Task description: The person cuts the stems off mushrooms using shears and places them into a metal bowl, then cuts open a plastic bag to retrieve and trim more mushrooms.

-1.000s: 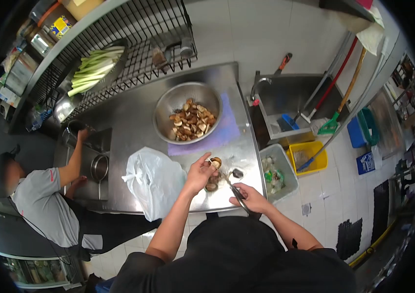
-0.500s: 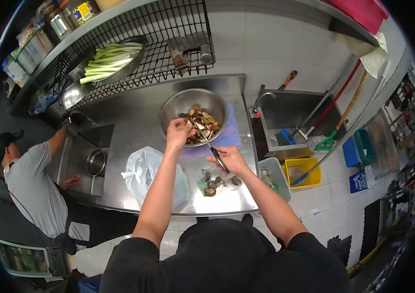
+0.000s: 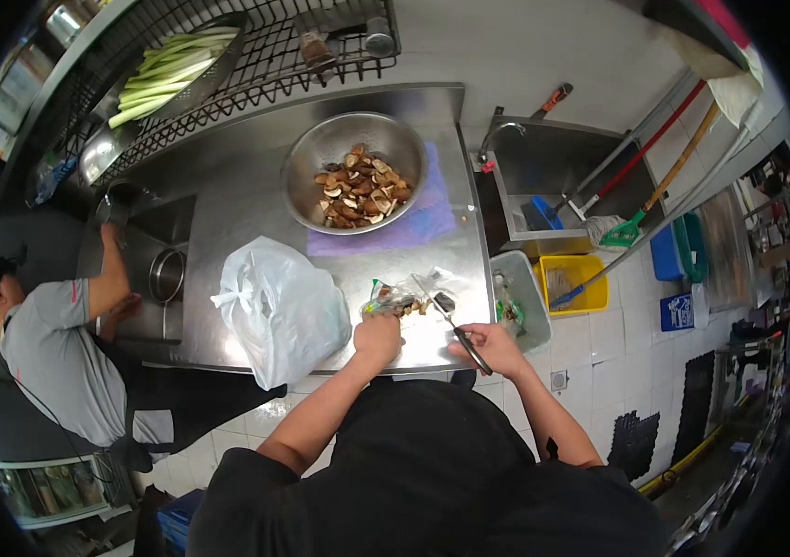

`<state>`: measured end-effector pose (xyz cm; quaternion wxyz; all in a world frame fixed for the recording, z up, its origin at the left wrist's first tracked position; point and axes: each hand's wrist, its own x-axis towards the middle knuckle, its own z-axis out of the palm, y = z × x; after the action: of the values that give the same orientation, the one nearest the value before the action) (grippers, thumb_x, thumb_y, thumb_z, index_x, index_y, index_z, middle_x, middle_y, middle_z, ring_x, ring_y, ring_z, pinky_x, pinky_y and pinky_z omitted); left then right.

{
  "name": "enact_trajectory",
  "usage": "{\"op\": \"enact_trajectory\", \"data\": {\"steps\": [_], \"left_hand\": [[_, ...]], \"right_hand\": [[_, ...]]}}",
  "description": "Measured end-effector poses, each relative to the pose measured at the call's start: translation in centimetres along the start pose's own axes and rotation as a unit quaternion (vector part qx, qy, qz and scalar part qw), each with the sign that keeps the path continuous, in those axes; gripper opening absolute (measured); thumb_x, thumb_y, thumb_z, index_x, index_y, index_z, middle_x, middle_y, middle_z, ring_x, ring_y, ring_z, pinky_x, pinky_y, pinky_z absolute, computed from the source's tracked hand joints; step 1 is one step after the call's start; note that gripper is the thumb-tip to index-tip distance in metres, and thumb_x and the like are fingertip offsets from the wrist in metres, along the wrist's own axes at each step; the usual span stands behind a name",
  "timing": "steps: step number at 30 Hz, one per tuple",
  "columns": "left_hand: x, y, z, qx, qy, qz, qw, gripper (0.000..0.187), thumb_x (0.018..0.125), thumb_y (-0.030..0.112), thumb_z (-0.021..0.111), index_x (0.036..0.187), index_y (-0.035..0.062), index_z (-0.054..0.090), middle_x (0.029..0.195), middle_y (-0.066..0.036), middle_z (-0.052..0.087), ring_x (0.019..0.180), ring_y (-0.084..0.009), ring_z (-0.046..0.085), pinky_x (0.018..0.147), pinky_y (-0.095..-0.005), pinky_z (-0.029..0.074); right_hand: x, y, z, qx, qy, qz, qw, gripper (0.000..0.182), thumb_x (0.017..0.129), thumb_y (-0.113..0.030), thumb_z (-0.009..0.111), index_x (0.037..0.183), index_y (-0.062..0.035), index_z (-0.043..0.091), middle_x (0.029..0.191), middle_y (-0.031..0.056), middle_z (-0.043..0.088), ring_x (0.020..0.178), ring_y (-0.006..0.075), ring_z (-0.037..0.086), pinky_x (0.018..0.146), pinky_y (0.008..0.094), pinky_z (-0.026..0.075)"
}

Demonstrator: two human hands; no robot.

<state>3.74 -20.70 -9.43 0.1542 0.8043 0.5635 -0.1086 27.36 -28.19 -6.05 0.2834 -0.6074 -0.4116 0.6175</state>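
My right hand (image 3: 490, 350) is closed around the black handle of a knife or scissors (image 3: 456, 328), whose metal blade points up and left over the counter. Near the counter's front edge, my left hand (image 3: 379, 340) is closed at a small plastic bag (image 3: 395, 300) with dark mushroom pieces beside it; what its fingers grip is hidden. A metal bowl (image 3: 298, 181) of cut brown mushrooms (image 3: 364, 188) rests on a purple cloth (image 3: 432, 218) farther back. To the left stands a knotted white plastic bag (image 3: 283, 302).
A co-worker (image 3: 65, 343) in a grey shirt is at the left sink (image 3: 144, 320). Spring onions (image 3: 167, 74) lie on the wire rack above. On the right are another sink (image 3: 557, 162), a grey bin (image 3: 536, 320), a yellow bucket (image 3: 590, 271) and long-handled tools.
My left hand has left the bowl and come down to the small bag. My right hand has moved slightly right and down with the tool. The view has shifted, so the bowl appears higher.
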Motion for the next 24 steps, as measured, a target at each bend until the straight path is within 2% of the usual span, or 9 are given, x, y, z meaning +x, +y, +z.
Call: {"op": "enact_trajectory", "data": {"steps": [3, 5, 8, 11, 13, 16, 19, 22, 24], "left_hand": [[0.3, -0.9, 0.9, -0.069, 0.023, -0.005, 0.997, 0.04, 0.085, 0.034, 0.069, 0.11, 0.0039, 0.066, 0.11, -0.022, 0.066, 0.098, -0.0374, 0.067, 0.081, -0.0479, 0.057], [-0.2, -1.7, -0.1, -0.077, 0.031, 0.002, 0.997, 0.034, 0.083, 0.024, 0.073, 0.11, 0.0056, 0.066, 0.113, -0.02, 0.064, 0.095, -0.0318, 0.069, 0.078, -0.0424, 0.058], [-0.8, -2.7, -1.6, -0.395, 0.084, 0.048, 0.913, 0.032, 0.076, -0.002, 0.075, 0.105, 0.0012, 0.063, 0.117, -0.017, 0.057, 0.09, -0.0225, 0.068, 0.072, -0.031, 0.059], [-0.3, -3.7, 0.1, -0.524, 0.075, 0.072, 0.845, 0.031, 0.077, 0.001, 0.078, 0.103, 0.0007, 0.062, 0.119, -0.014, 0.057, 0.089, -0.0195, 0.067, 0.072, -0.0304, 0.057], [-0.3, -3.3, -0.1, -0.503, 0.085, 0.097, 0.855, 0.031, 0.077, 0.002, 0.08, 0.102, 0.0004, 0.061, 0.118, -0.013, 0.058, 0.088, -0.0186, 0.066, 0.073, -0.03, 0.057], [-0.6, -2.1, 0.2, -0.5, 0.062, 0.089, 0.859, 0.032, 0.076, 0.005, 0.082, 0.099, 0.0001, 0.06, 0.117, -0.012, 0.059, 0.088, -0.0175, 0.065, 0.075, -0.0294, 0.055], [0.6, -1.2, 1.8, -0.502, 0.026, 0.019, 0.864, 0.038, 0.075, 0.012, 0.084, 0.101, 0.0006, 0.06, 0.112, -0.012, 0.061, 0.095, -0.0184, 0.062, 0.081, -0.0305, 0.054], [0.6, -0.2, 2.6, -0.352, 0.067, 0.059, 0.932, 0.054, 0.072, 0.015, 0.083, 0.115, 0.0027, 0.054, 0.107, -0.016, 0.054, 0.102, -0.0336, 0.058, 0.089, -0.0414, 0.05], [-0.1, 0.6, 2.8, -0.308, 0.115, 0.083, 0.941, 0.055, 0.072, 0.018, 0.085, 0.115, 0.0021, 0.055, 0.109, -0.017, 0.053, 0.103, -0.0347, 0.058, 0.088, -0.0415, 0.051]], "right_hand": [[-0.9, 2.7, 0.2, -0.013, -0.013, -0.006, 1.0, 0.048, 0.08, -0.027, 0.085, 0.113, 0.0034, 0.068, 0.062, -0.0081, 0.05, 0.056, 0.0013, 0.041, 0.049, 0.0211, 0.032], [-1.5, 3.6, 0.2, -0.068, -0.01, -0.043, 0.997, 0.049, 0.079, -0.03, 0.085, 0.112, 0.0021, 0.068, 0.061, -0.0074, 0.05, 0.056, 0.0027, 0.041, 0.05, 0.0225, 0.032], [-2.9, 2.8, -0.1, -0.103, -0.01, -0.058, 0.993, 0.059, 0.077, -0.036, 0.085, 0.118, 0.0004, 0.066, 0.067, -0.0019, 0.055, 0.061, 0.0071, 0.046, 0.057, 0.0257, 0.04], [-4.5, 0.7, 0.0, -0.145, -0.023, -0.057, 0.988, 0.065, 0.074, -0.037, 0.086, 0.123, -0.001, 0.063, 0.084, 0.0082, 0.065, 0.074, 0.0138, 0.058, 0.068, 0.0288, 0.05], [-4.7, 0.4, 0.3, -0.234, 0.033, -0.126, 0.964, 0.067, 0.076, -0.043, 0.083, 0.125, -0.0032, 0.062, 0.101, 0.0163, 0.069, 0.084, 0.0251, 0.066, 0.076, 0.0355, 0.054], [-4.2, 1.1, 0.3, -0.328, 0.033, -0.091, 0.94, 0.071, 0.078, -0.049, 0.078, 0.13, -0.0043, 0.059, 0.111, 0.0204, 0.067, 0.096, 0.0359, 0.066, 0.084, 0.0425, 0.054], [-3.6, 2.3, -0.1, -0.363, 0.024, -0.068, 0.929, 0.074, 0.08, -0.053, 0.073, 0.133, -0.005, 0.056, 0.11, 0.0199, 0.067, 0.1, 0.0386, 0.064, 0.088, 0.0454, 0.052], [-4.0, 2.1, -0.5, -0.388, 0.009, -0.048, 0.92, 0.069, 0.079, -0.05, 0.075, 0.128, -0.0032, 0.06, 0.105, 0.0197, 0.068, 0.095, 0.0371, 0.066, 0.083, 0.0451, 0.053], [-4.2, 3.1, -0.7, -0.355, 0.031, -0.062, 0.932, 0.064, 0.078, -0.048, 0.077, 0.123, -0.004, 0.062, 0.097, 0.0189, 0.069, 0.09, 0.0364, 0.066, 0.079, 0.0448, 0.053]]}}
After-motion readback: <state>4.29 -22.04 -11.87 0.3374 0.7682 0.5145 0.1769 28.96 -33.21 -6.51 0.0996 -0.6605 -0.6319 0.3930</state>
